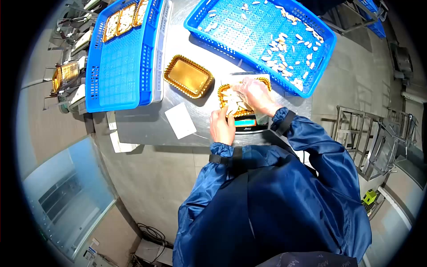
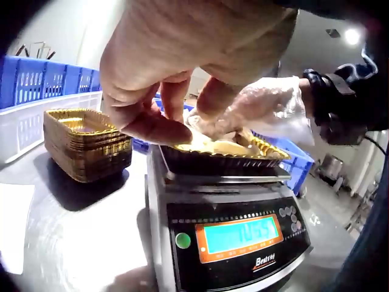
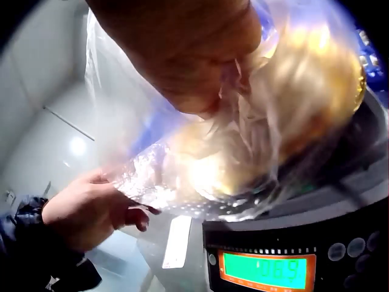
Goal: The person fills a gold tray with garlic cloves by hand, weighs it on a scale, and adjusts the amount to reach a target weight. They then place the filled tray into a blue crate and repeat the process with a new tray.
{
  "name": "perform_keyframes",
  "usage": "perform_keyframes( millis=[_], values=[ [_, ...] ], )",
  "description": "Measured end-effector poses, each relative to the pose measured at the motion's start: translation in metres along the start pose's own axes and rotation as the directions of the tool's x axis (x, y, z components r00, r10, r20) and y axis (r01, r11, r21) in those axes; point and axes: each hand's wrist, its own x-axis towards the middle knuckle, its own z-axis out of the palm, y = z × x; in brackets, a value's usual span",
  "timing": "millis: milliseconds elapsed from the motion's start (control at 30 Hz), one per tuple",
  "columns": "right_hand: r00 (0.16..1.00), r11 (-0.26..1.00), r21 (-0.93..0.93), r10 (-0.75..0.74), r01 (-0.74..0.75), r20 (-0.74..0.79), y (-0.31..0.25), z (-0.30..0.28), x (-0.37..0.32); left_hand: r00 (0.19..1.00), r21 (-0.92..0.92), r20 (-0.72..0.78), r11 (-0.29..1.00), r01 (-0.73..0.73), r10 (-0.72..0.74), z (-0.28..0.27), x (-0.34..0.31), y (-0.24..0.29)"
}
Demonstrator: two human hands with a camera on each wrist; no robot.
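A gold tray (image 1: 246,113) of pale, elongated food pieces (image 1: 232,99) sits on a digital scale (image 2: 237,237) with a lit display. My bare left hand (image 1: 222,127) is at the tray's near left edge, its bent fingertips right at the rim and the pieces. From the right, my right hand (image 1: 258,95), in a loose clear plastic glove (image 2: 267,106), reaches down over the tray. Its fingertips are among the pieces, and I cannot tell whether they pinch any. Crumpled plastic blurs much of the tray in the right wrist view.
Left of the scale stands a stack of gold trays (image 1: 187,75), with a white card (image 1: 180,120) nearer me. A large blue crate (image 1: 249,38) behind holds scattered pale pieces. At the left, another blue crate (image 1: 118,73) holds filled gold trays (image 1: 127,18).
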Motion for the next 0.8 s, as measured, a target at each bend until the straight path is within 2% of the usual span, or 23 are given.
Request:
perform_keyframes(
  millis=[67,133,167,200,267,300,333,400,433,500,533,600,633,667,733,800],
  values=[
    [0.987,0.934,0.335,0.087,-0.128,0.134,-0.002,-0.020,0.005,0.999,-0.010,-0.033,1.000,-0.023,0.023,-0.001,-0.002,0.005],
    [0.978,0.961,0.260,-0.135,0.090,0.159,0.002,-0.028,0.003,1.000,-0.009,-0.003,1.000,-0.012,0.012,-0.003,0.001,0.010],
    [0.992,0.961,0.276,-0.048,0.013,0.120,0.003,-0.018,-0.005,0.996,0.024,-0.044,0.997,-0.073,0.074,-0.004,0.002,0.015],
    [0.992,0.962,0.274,-0.044,0.009,0.121,0.007,-0.017,-0.013,0.987,0.058,-0.083,0.990,-0.132,0.136,-0.003,0.004,0.018],
    [0.960,0.961,0.110,-0.234,0.252,-0.153,0.006,-0.031,-0.022,0.989,0.057,-0.031,0.988,-0.145,0.147,-0.001,0.008,0.023],
    [0.997,0.989,0.144,-0.047,0.037,0.063,0.005,-0.038,-0.024,0.990,0.131,0.012,0.981,-0.141,0.141,-0.001,0.010,0.024],
    [0.997,0.997,0.035,-0.066,0.065,0.035,0.013,-0.038,-0.028,0.990,0.205,0.056,0.969,-0.139,0.130,0.000,0.010,0.024],
    [0.979,0.962,0.192,0.203,-0.197,-0.014,0.019,-0.034,-0.039,0.992,0.212,0.053,0.969,-0.127,0.119,0.003,0.011,0.021],
    [0.978,0.961,0.191,0.208,-0.201,-0.015,0.018,-0.034,-0.041,0.993,0.222,0.055,0.968,-0.116,0.107,0.003,0.011,0.021],
    [0.997,0.994,0.091,-0.046,0.052,-0.066,0.015,-0.034,-0.045,0.992,0.224,0.062,0.967,-0.122,0.111,0.005,0.012,0.021],
    [0.997,0.993,0.086,-0.079,0.081,-0.022,0.015,-0.024,-0.055,0.992,0.227,0.062,0.966,-0.121,0.109,0.006,0.014,0.021],
    [0.998,0.978,0.210,-0.003,-0.008,0.055,0.001,-0.010,-0.056,0.988,0.240,0.083,0.960,-0.145,0.128,0.007,0.018,0.021],
    [0.998,0.985,0.160,-0.061,0.059,0.009,-0.001,-0.009,-0.055,0.985,0.261,0.092,0.951,-0.164,0.144,0.008,0.020,0.021],
    [0.998,0.985,0.160,-0.062,0.060,0.009,0.000,-0.008,-0.054,0.982,0.281,0.102,0.942,-0.181,0.159,0.008,0.020,0.021],
    [0.997,0.978,0.206,0.031,-0.016,-0.073,0.005,-0.008,-0.047,0.981,0.318,0.093,0.929,-0.189,0.168,0.007,0.021,0.018],
    [0.991,0.971,0.232,0.082,-0.054,-0.110,0.009,-0.006,-0.042,0.993,0.367,0.080,0.924,-0.107,0.083,0.007,0.019,0.015]
  ],
)
